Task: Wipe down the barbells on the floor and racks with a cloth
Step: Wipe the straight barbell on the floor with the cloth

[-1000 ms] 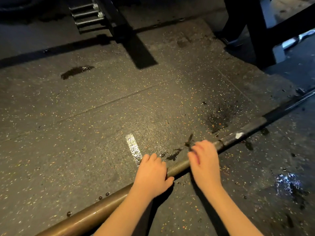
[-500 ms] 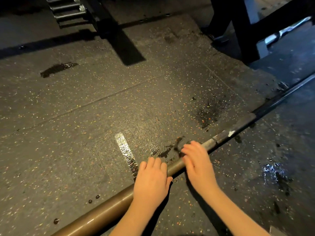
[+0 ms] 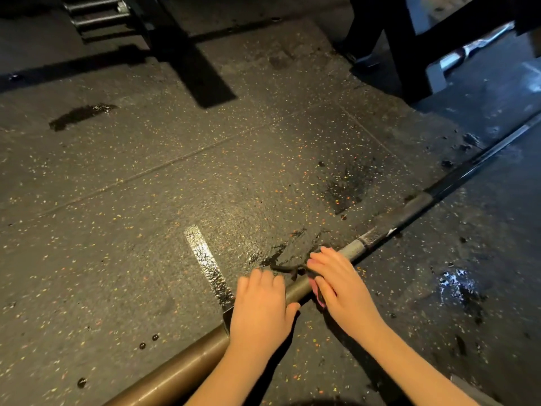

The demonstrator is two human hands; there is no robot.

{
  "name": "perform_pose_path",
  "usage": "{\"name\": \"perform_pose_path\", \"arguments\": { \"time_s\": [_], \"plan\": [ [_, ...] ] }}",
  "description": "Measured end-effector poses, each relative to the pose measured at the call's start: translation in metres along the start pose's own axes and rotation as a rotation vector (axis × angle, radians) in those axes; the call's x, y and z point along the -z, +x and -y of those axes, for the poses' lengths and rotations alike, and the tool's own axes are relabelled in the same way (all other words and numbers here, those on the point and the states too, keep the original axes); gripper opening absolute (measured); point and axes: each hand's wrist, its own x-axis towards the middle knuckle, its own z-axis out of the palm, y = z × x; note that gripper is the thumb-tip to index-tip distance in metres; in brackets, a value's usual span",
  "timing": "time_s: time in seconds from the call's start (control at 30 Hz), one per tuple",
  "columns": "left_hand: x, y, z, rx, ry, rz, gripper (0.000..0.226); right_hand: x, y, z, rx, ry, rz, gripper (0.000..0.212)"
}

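Head view, looking down at a dark rubber gym floor (image 3: 131, 200) flecked with small coloured specks. A barbell (image 3: 181, 372) lies on the floor on a diagonal, from the lower left edge to the upper right. Its near end is a thick bronze-coloured sleeve; further along, the shaft thins to a grey knurled section (image 3: 389, 227) and then turns black.

Two bare forearms reach in from the bottom edge. The left hand (image 3: 260, 312) grips the barbell where the sleeve narrows, its fingers (image 3: 263, 278) clenched over the far side and the thumb on the near side. Just beside it, further up the shaft, the right hand (image 3: 336, 285) lies across the bar with its fingers (image 3: 317, 259) nearly straight, pressing a cloth (image 3: 317, 294) onto the metal. Only a pink edge of the cloth shows under the palm.

A wet, shiny strip of pale tape (image 3: 205, 259) on the floor runs up to the bar beside the left hand. Dark wet smears lie just beyond the right hand, a puddle (image 3: 79, 115) sits well apart at the upper left, and another wet patch (image 3: 456, 284) glints to the right. A black rack base (image 3: 187, 54) with storage pegs (image 3: 96, 13) stands at the top, and a dark upright post (image 3: 409, 54) at the upper right.
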Motion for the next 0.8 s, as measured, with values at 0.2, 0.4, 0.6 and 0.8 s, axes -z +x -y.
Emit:
{"name": "perform_pose_path", "arguments": {
  "time_s": [0.2, 0.4, 0.6, 0.8],
  "plan": [
    [0.001, -0.011, -0.012, 0.027, -0.008, -0.045, 0.042, 0.025, 0.036, -0.046, -0.264, -0.142, -0.141, 0.044],
    [-0.001, -0.017, -0.019, 0.025, -0.001, -0.048, 0.042, -0.007, 0.0, 0.015, -0.026, 0.011, -0.06, 0.026],
    [0.001, -0.018, -0.019, 0.012, 0.021, -0.042, 0.04, 0.033, 0.037, -0.04, -0.147, -0.213, -0.064, 0.025],
    [0.001, -0.011, -0.013, -0.008, -0.01, 0.004, 0.043, -0.007, 0.006, 0.013, -0.033, -0.027, -0.033, 0.019]
  ]
}}
